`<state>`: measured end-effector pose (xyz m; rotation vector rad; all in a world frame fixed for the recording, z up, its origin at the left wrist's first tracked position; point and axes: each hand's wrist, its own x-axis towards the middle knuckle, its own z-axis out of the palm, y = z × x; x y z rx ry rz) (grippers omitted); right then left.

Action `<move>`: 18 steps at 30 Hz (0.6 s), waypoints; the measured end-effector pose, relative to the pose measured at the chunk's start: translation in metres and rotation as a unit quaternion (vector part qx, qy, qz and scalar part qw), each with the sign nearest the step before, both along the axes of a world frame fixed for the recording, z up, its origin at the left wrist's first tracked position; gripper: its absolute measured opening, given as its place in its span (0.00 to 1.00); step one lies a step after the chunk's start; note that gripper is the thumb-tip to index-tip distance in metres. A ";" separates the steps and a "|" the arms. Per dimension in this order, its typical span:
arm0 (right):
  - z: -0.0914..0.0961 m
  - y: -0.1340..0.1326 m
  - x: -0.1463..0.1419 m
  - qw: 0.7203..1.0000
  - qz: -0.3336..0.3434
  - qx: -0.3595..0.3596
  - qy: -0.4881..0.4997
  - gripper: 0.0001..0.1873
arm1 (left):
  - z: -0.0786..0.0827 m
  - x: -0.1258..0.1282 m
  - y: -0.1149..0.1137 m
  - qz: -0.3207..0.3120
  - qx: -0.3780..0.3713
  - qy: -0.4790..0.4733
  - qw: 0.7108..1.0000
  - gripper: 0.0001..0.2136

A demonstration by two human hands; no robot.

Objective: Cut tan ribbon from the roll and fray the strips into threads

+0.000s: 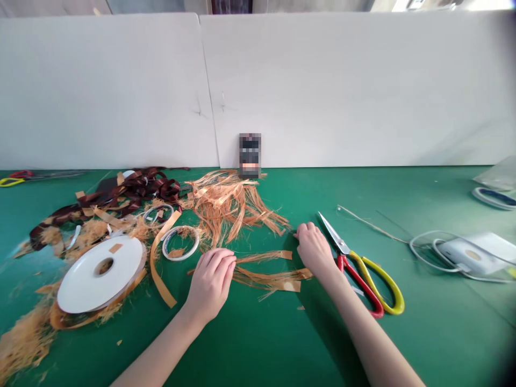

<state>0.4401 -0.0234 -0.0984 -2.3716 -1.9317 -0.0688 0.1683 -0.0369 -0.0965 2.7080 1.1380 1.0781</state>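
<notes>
My left hand (213, 275) is closed, its fingers pressed together over the left ends of frayed tan ribbon strips (268, 278). The strips fan out to the right across the green table, with flat uncut tabs at their right ends. Just beyond those ends, my right hand (314, 248) rests low with curled fingers; whatever its fingertips pinch is hidden. Close beside it lie large scissors (360, 277) with one red and one yellow handle, blades partly apart. A pile of frayed ribbon pieces (229, 207) lies behind both hands.
Left of my left hand are a white ribbon spool (86, 277), a tape roll (193, 252) and a tan ribbon strip (155, 263). Brown ribbon (157, 188) lies behind them. A white charger with cable (479, 252) sits at right. White panels (342, 86) border the table's (250, 344) back.
</notes>
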 end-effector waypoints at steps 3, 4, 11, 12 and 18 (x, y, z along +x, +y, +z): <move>0.000 0.005 0.003 0.999 -0.042 0.030 0.000 0.09 | 0.001 -0.002 0.006 0.012 -0.008 -0.028 1.000 0.07; 0.000 0.006 0.005 0.998 -0.055 0.039 0.002 0.10 | 0.001 -0.003 0.008 0.015 -0.009 -0.030 0.999 0.07; -0.007 0.009 0.016 0.991 -0.091 0.087 0.037 0.08 | -0.002 -0.003 0.012 0.015 -0.032 -0.022 0.999 0.06; -0.008 0.008 0.016 0.990 -0.092 0.093 0.044 0.08 | -0.003 -0.003 0.012 0.015 -0.038 -0.022 0.999 0.06; -0.009 0.006 0.011 0.986 -0.079 0.124 0.081 0.07 | -0.003 -0.003 0.014 0.010 -0.058 -0.014 0.998 0.08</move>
